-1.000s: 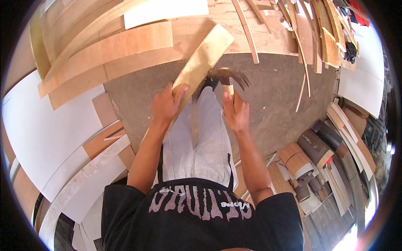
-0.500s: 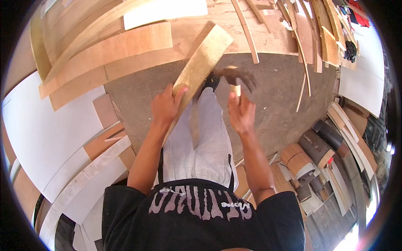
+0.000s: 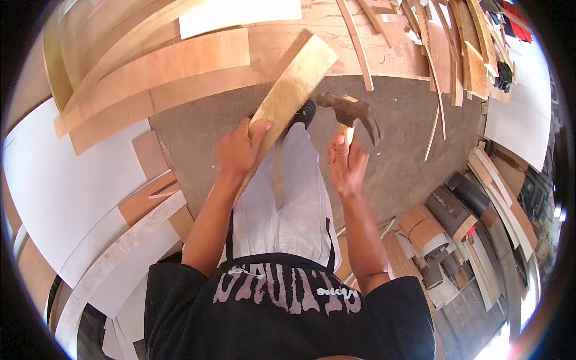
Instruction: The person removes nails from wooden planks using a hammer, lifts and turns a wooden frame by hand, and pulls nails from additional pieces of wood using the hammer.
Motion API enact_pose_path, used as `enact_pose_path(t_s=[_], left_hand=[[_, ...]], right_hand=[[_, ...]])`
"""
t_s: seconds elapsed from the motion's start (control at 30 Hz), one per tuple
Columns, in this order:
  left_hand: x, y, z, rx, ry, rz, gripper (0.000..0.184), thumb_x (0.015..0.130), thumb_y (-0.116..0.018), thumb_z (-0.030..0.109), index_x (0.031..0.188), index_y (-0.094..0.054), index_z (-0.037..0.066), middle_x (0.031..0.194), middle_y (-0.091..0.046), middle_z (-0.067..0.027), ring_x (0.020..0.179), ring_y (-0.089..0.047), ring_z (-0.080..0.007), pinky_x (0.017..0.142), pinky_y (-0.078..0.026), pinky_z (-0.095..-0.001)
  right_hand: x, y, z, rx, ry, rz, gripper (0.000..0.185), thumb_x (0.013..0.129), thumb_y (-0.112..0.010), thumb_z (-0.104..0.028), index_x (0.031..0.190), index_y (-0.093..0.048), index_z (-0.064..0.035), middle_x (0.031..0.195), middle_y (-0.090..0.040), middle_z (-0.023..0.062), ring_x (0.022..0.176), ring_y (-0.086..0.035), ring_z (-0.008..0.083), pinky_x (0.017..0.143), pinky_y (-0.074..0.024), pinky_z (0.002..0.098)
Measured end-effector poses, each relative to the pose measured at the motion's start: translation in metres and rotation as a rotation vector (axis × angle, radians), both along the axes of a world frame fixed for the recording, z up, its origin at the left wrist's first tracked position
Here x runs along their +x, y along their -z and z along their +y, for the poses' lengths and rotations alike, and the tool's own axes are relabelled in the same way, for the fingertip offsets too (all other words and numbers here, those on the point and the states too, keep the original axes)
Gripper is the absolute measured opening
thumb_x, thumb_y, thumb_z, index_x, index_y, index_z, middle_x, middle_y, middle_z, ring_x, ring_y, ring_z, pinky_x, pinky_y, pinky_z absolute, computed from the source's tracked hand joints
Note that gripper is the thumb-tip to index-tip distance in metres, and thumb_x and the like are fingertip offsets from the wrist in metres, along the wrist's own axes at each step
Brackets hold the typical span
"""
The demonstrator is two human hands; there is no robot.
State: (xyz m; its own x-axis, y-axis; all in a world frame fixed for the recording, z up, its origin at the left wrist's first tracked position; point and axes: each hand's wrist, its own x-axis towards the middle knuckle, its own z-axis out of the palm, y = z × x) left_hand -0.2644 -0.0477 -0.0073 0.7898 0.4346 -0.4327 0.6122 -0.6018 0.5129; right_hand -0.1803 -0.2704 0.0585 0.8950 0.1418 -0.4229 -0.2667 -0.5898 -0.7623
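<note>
My left hand (image 3: 239, 147) is closed around a long wooden plank (image 3: 294, 81), thumb on its upper face. The plank slants up and to the right, its far end over the edge of the wood-topped surface; its lower end passes behind my forearm. In my right hand (image 3: 347, 159) is a claw hammer (image 3: 354, 113), gripped by its light wooden handle. The hammer's dark head stands apart from the plank, just to its right, with the curved claw pointing right and down. Most of the handle is hidden by my fingers.
A wooden work surface (image 3: 270, 48) spans the far side, bearing a curved plywood strip (image 3: 174, 66), a white sheet (image 3: 240, 17) and thin wood strips (image 3: 357, 45). White boards (image 3: 66, 180) lean at left. Rolls and offcuts (image 3: 426, 231) lie at lower right on the concrete floor (image 3: 390, 162).
The hammer head, blurred before, now shows sharply, slightly lower and turned with its claw to the right. The plank has shifted only slightly in view, still held in my left hand.
</note>
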Motion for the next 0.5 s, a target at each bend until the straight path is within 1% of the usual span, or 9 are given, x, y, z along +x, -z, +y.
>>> enact_pose_path(t_s=[0.07,0.1,0.13,0.2,0.23,0.3,0.33,0.4,0.5], left_hand=[[-0.001,0.007,-0.001,-0.005,0.003,-0.042,0.063,0.098,-0.055,0.066,0.094,-0.064,0.004,0.072,-0.068,-0.0252,0.070,-0.067,-0.0485,0.062,-0.051,-0.0562],[-0.001,0.008,-0.002,-0.007,0.006,-0.078,0.063,0.098,-0.055,0.066,0.094,-0.064,0.004,0.072,-0.068,-0.0252,0.070,-0.067,-0.0482,0.062,-0.051,-0.0560],[-0.002,0.008,-0.002,-0.006,0.006,-0.081,0.063,0.098,-0.055,0.066,0.094,-0.064,0.004,0.072,-0.068,-0.0252,0.070,-0.067,-0.0482,0.062,-0.051,-0.0560],[0.002,0.005,0.000,0.036,0.033,-0.119,0.062,0.098,-0.056,0.065,0.094,-0.063,0.004,0.073,-0.068,-0.0257,0.071,-0.067,-0.0489,0.063,-0.052,-0.0560],[0.005,0.002,-0.001,0.038,0.029,-0.119,0.062,0.098,-0.056,0.065,0.094,-0.063,0.004,0.073,-0.068,-0.0257,0.071,-0.067,-0.0489,0.063,-0.052,-0.0560],[0.004,-0.004,-0.007,0.026,-0.020,-0.061,0.060,0.099,-0.056,0.063,0.095,-0.063,0.004,0.074,-0.068,-0.0264,0.071,-0.067,-0.0494,0.062,-0.051,-0.0562],[0.005,-0.003,-0.007,0.022,-0.021,-0.059,0.060,0.099,-0.056,0.063,0.095,-0.063,0.004,0.074,-0.068,-0.0264,0.071,-0.067,-0.0494,0.062,-0.051,-0.0562],[0.015,0.000,-0.003,-0.004,-0.072,-0.043,0.057,0.100,-0.056,0.061,0.096,-0.063,0.004,0.074,-0.068,-0.0266,0.070,-0.067,-0.0498,0.061,-0.051,-0.0572],[0.022,-0.004,0.000,0.028,-0.026,-0.070,0.056,0.100,-0.056,0.061,0.096,-0.064,0.005,0.073,-0.068,-0.0265,0.069,-0.067,-0.0489,0.061,-0.051,-0.0579]], right_hand=[[-0.003,0.023,-0.005,-0.072,-0.152,-0.255,0.049,0.109,-0.052,-0.044,0.092,-0.060,0.0010,0.060,-0.058,0.0127,0.053,-0.060,0.0211,0.049,-0.0443,0.0409],[0.000,0.028,-0.006,-0.205,-0.320,-0.353,0.046,0.109,-0.054,-0.041,0.092,-0.061,0.0009,0.060,-0.058,0.0112,0.053,-0.059,0.0192,0.049,-0.0447,0.0409],[-0.001,0.029,-0.008,-0.206,-0.320,-0.356,0.046,0.109,-0.054,-0.041,0.092,-0.061,0.0009,0.060,-0.058,0.0112,0.053,-0.059,0.0192,0.049,-0.0447,0.0409],[-0.004,0.025,-0.006,-0.187,-0.290,-0.307,0.044,0.109,-0.054,-0.040,0.091,-0.059,-0.0005,0.060,-0.056,0.0059,0.052,-0.056,0.0151,0.047,-0.0419,0.0371],[-0.003,0.021,-0.003,-0.184,-0.294,-0.308,0.044,0.109,-0.054,-0.040,0.091,-0.059,-0.0005,0.060,-0.056,0.0059,0.052,-0.056,0.0151,0.047,-0.0419,0.0371],[-0.008,0.006,-0.001,0.039,-0.074,-0.179,0.057,0.109,-0.050,-0.050,0.093,-0.060,0.0038,0.059,-0.055,0.0105,0.050,-0.057,0.0210,0.048,-0.0448,0.0377],[-0.009,-0.001,0.001,0.034,-0.076,-0.177,0.057,0.109,-0.050,-0.050,0.093,-0.060,0.0038,0.059,-0.055,0.0105,0.050,-0.057,0.0210,0.048,-0.0448,0.0377],[-0.006,-0.009,0.005,0.176,0.051,-0.109,0.048,0.111,-0.048,-0.044,0.090,-0.057,-0.0027,0.059,-0.048,-0.0026,0.047,-0.046,0.0068,0.043,-0.0358,0.0262],[-0.005,-0.006,0.006,0.140,0.093,-0.058,0.050,0.112,-0.044,-0.045,0.088,-0.057,-0.0026,0.058,-0.047,-0.0026,0.046,-0.045,0.0066,0.042,-0.0365,0.0257]])
